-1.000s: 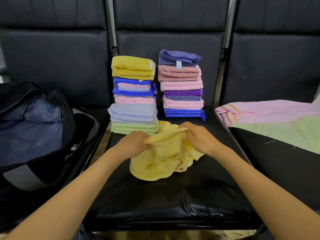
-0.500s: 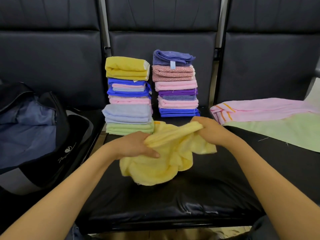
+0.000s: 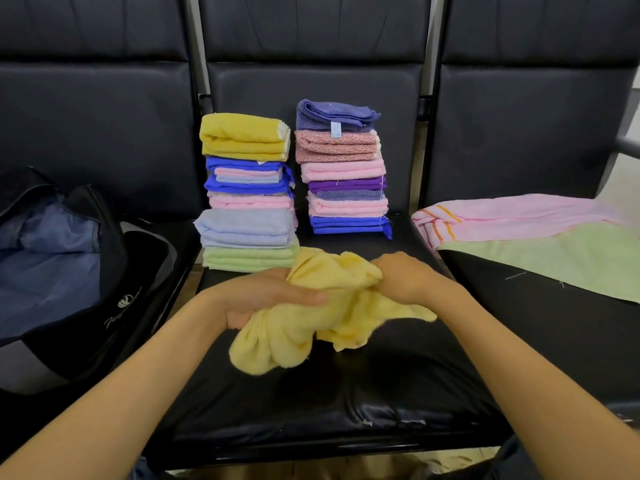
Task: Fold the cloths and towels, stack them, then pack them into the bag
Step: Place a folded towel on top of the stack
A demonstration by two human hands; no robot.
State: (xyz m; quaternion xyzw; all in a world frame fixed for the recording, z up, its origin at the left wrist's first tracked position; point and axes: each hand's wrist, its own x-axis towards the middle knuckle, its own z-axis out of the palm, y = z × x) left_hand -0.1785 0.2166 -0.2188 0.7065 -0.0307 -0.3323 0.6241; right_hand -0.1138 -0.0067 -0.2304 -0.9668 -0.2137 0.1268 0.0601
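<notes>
A crumpled pale yellow towel [image 3: 311, 327] hangs bunched between both hands above the middle black seat [image 3: 329, 393]. My left hand [image 3: 266, 296] grips its left part, fingers wrapped over the cloth. My right hand [image 3: 405, 275] grips the upper right part. Behind stand two stacks of folded cloths: the left stack [image 3: 247, 192] topped by a mustard yellow towel, the right stack [image 3: 343, 168] topped by a blue-purple one. An open dark bag [image 3: 62, 271] with blue lining sits on the left seat.
On the right seat lie an unfolded pink towel [image 3: 512, 216] with striped end and a pale green cloth [image 3: 554, 261]. Black seat backs [image 3: 311, 64] rise directly behind the stacks. A gap runs between the left and middle seats.
The hands have come closer together and lower, bunching the yellow towel into a tighter clump. Its stretched top edge is gone, and more cloth hangs below my left hand.
</notes>
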